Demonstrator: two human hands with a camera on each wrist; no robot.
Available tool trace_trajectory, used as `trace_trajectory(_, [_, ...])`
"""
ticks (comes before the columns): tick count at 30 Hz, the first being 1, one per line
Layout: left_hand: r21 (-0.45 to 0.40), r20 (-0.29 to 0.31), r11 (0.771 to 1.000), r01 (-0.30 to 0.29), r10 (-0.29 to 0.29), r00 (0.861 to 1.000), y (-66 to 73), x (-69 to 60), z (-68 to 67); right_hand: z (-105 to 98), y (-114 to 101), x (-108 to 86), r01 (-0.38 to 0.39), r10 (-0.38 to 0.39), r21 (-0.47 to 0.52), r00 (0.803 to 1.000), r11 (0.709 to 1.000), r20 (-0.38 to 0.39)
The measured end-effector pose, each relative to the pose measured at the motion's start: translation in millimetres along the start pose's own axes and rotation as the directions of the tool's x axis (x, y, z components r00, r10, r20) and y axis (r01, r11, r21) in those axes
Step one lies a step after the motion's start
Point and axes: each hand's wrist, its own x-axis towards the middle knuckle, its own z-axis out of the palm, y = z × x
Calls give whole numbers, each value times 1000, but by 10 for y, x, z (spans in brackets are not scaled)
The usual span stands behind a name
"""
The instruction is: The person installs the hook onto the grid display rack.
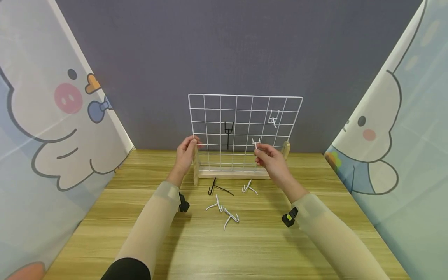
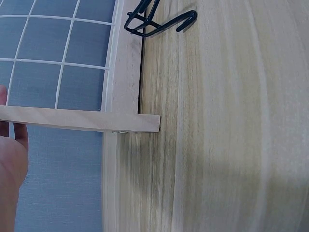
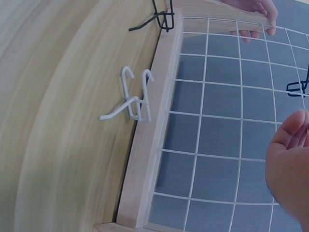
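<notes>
A white wire grid [image 1: 245,95] stands upright in a wooden stand [image 1: 231,174]. My left hand [image 1: 184,155] grips the stand's left post [image 2: 72,119] at its top, by the grid's edge. Between thumb and fingers, my right hand [image 1: 274,161] pinches a white display hook [image 1: 256,142] by its prong, its two clips close to the grid's lower right part. Whether those clips touch the wire, I cannot tell. A black hook [image 1: 228,131] hangs mid-grid, and another white hook [image 1: 273,120] hangs at the upper right. The right wrist view hides the pinched hook behind the hand [image 3: 292,164].
Loose on the wooden table [image 1: 259,249] in front of the stand lie a black hook [image 1: 214,186] and three white hooks, one [image 1: 249,187] near the base and two [image 1: 218,204] closer to me. A grey wall [image 1: 245,46] rises behind; printed cloths [image 1: 38,128] flank both sides.
</notes>
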Motion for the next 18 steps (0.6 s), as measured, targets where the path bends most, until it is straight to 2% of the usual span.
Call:
trace_trajectory(9, [9, -3, 1000, -2, 2, 1000, -12, 3, -5, 88, -71, 90, -34, 36, 64, 999, 997, -32])
trace_trajectory(18, [-1, -3, 1000, -7, 7, 1000, -21, 4, -12, 158, -98, 138, -53, 57, 85, 997, 995, -51])
